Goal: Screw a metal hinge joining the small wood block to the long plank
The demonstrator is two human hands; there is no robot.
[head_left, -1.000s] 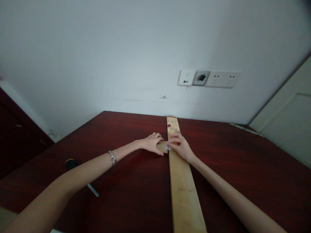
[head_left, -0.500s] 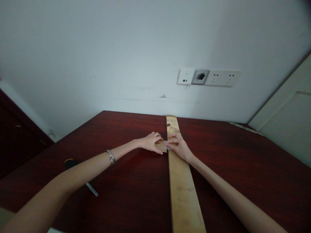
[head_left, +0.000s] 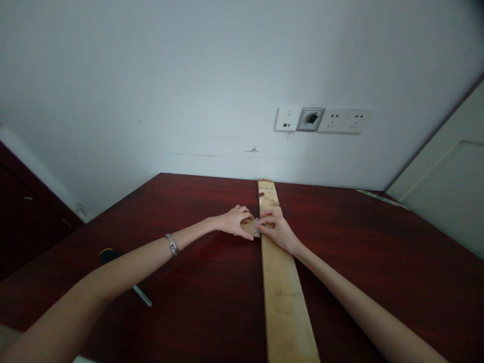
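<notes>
A long pale wooden board (head_left: 284, 295) lies lengthwise on the dark red tabletop. My left hand (head_left: 235, 222) is curled around a small wooden block (head_left: 248, 230), its thumb and fingers on either side. The block's end sits against the board's left edge. Across this joint is a small silver metal piece (head_left: 257, 225) that looks like a hinge. My right hand (head_left: 277, 229) pinches it between thumb and fingers, resting over the board. The fingertips partly cover the metal, so its full shape is hidden.
A screwdriver (head_left: 142, 295) with a black and yellow handle lies left, partly behind my left forearm. The table (head_left: 212, 302) meets a white wall with a socket panel (head_left: 325, 120). A thin pale strip (head_left: 381, 198) lies near the right back corner.
My right fingers have shifted slightly on the metal piece, and less of it shows over the board. My left hand stays on the wooden block.
</notes>
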